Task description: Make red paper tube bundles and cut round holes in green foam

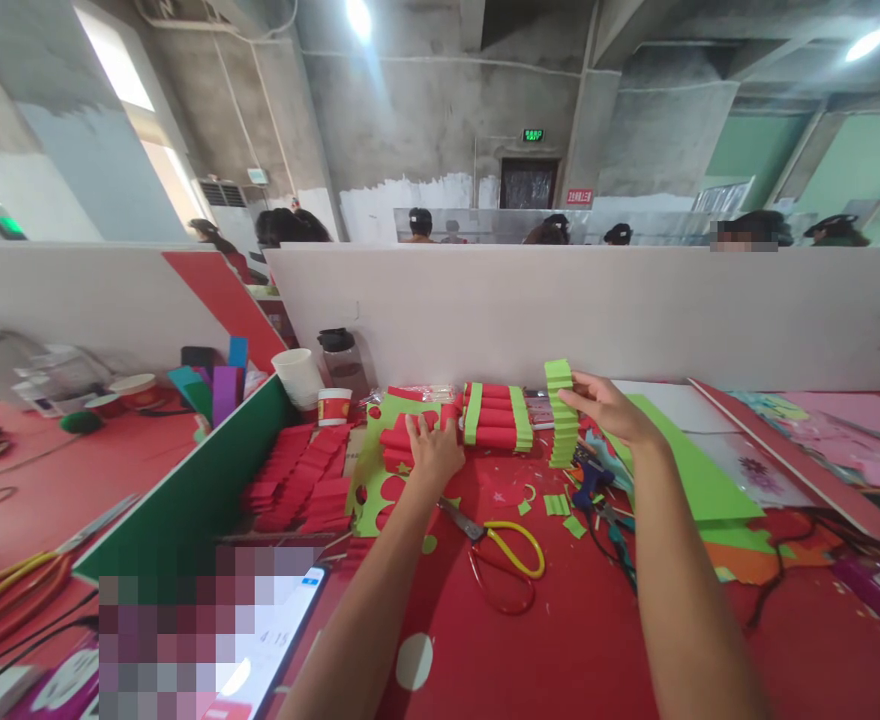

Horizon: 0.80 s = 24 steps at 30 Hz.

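Observation:
My right hand is raised above the table, its fingers closed on the edge of a pleated light-green paper strip that hangs upright. My left hand reaches over red folded paper pieces, fingers spread and touching them. Between the hands lies a bundle of red paper rolls with light-green bands near both ends. Scissors with one yellow and one red handle rest in front, blades close under my left hand. Light-green sheets with cut-out holes lie to the left.
Stacked red pleated strips lie beside a green divider. A phone is at the front left. A blue glue gun, green scraps and large green sheets are at the right. Paper cups and a bottle stand behind.

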### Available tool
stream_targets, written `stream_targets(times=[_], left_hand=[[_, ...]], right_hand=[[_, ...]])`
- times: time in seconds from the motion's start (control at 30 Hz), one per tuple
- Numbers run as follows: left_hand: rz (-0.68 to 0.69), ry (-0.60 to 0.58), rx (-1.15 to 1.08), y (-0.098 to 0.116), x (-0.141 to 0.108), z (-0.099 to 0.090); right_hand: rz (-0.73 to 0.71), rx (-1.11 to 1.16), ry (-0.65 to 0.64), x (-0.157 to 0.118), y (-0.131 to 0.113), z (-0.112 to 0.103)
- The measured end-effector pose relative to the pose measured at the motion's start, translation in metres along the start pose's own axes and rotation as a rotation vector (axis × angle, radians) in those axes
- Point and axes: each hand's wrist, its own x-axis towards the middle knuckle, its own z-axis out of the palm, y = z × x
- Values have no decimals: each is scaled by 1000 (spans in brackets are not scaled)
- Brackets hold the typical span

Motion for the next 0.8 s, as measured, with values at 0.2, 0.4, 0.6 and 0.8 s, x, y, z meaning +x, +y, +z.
stream_targets(times=[0.2, 0.4, 0.6, 0.8], left_hand=[[-27, 35, -25, -4, 0, -12], [-92, 22, -239, -19, 10, -30], [-112, 84, -679, -53, 20, -57], [-187, 5, -638, -103, 15, -71]], right_hand=[[-4, -6, -8, 0, 0, 0], [-10, -12, -18, 1, 1, 1], [24, -36, -133, 2, -2, 7], [151, -347, -445, 5, 7, 24]])
